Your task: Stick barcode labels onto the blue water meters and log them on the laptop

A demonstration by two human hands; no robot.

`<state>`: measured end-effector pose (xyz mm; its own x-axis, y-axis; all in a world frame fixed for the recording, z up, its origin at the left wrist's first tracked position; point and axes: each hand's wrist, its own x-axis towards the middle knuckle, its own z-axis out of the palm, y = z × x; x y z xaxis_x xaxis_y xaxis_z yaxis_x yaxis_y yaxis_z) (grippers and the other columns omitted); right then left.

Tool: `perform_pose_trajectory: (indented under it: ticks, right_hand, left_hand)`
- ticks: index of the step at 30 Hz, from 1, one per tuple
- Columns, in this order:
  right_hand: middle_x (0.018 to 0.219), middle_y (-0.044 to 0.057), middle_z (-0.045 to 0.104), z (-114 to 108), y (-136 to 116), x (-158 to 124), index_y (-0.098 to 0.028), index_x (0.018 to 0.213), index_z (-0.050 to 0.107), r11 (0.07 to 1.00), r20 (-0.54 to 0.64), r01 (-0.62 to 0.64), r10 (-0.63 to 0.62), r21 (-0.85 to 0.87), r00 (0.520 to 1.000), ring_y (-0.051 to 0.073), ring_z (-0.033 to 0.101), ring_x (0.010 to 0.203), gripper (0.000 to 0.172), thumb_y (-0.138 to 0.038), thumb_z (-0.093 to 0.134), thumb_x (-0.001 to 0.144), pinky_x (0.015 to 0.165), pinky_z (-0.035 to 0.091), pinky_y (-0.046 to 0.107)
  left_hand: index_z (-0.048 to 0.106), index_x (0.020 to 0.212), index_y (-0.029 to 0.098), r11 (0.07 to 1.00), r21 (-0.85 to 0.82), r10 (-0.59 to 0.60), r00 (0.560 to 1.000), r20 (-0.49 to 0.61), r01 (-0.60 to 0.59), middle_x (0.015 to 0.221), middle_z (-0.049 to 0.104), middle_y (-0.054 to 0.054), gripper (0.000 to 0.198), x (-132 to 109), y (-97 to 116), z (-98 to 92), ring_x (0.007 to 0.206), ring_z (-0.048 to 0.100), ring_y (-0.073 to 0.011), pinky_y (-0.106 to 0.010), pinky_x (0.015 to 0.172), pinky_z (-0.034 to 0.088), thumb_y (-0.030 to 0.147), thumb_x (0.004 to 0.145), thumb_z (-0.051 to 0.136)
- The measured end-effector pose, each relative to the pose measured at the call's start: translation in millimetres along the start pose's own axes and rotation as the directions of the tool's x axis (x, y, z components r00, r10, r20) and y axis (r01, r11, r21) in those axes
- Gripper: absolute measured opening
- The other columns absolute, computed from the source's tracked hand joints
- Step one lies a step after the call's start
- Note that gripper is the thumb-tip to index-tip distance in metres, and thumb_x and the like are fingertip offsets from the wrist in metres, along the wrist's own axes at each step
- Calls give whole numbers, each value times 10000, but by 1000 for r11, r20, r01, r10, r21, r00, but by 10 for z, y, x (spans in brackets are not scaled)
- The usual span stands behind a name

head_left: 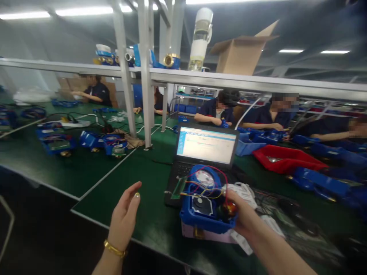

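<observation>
My right hand (243,217) grips the right side of a blue meter housing (205,208) with red and yellow wires, a round white dial and a small green circuit board hanging at its left. The housing rests on a pale block at the near edge of the green bench (94,172), in front of an open laptop (205,147) with a lit screen. My left hand (124,217) hovers over the bench to the left of the housing, fingers spread and empty, with a gold bracelet at the wrist.
Several blue meter units (103,143) lie at the left of the bench. A red bin (286,158) and blue trays (321,183) sit at the right. White posts (146,76) carry an overhead shelf with a cardboard box (241,53). Several seated people work across the bench.
</observation>
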<state>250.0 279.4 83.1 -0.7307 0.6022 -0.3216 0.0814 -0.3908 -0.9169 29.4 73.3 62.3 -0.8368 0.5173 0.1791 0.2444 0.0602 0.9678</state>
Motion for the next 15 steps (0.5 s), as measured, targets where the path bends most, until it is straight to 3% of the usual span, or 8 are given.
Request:
perform_pose_trajectory:
  ticks: [3,6,11,15]
  right_hand:
    - [737,85,669,612,140,282,-159,793,629,988,220,-150,141,23,965,240,644,690,429,-497,659,531,574,520,282]
    - [704,56,655,937,344,527,-159,786,614,969,327,-245,241,-29,914,173,603,586,368,-458,628,573,519,477,232]
    - [663,24,635,1152,518,820,-159,763,598,953,385,-284,302,-103,872,141,582,556,253,-390,594,659,528,464,206]
    - [624,19,615,1188,452,927,-154,722,584,941,390,-294,336,-165,858,137,576,548,190,-340,559,693,534,469,203]
  left_hand:
    - [589,1167,157,997,-53,51,997,-53,-53,1254,577,-103,562,-58,20,-337,1209,497,-260,-443,1103,341,608,860,452]
    - [603,1145,125,998,-52,26,999,-23,-27,1195,607,-129,589,-126,15,-587,1171,526,-274,-451,1096,345,612,882,402]
    - [461,1326,168,991,95,68,963,262,-96,1383,458,-130,638,-233,-110,-875,1312,385,-301,-457,1146,265,518,807,585]
    - [171,1462,229,981,170,21,933,360,-88,1498,268,-111,954,-237,-332,-896,1399,221,-280,-479,1182,136,303,682,715]
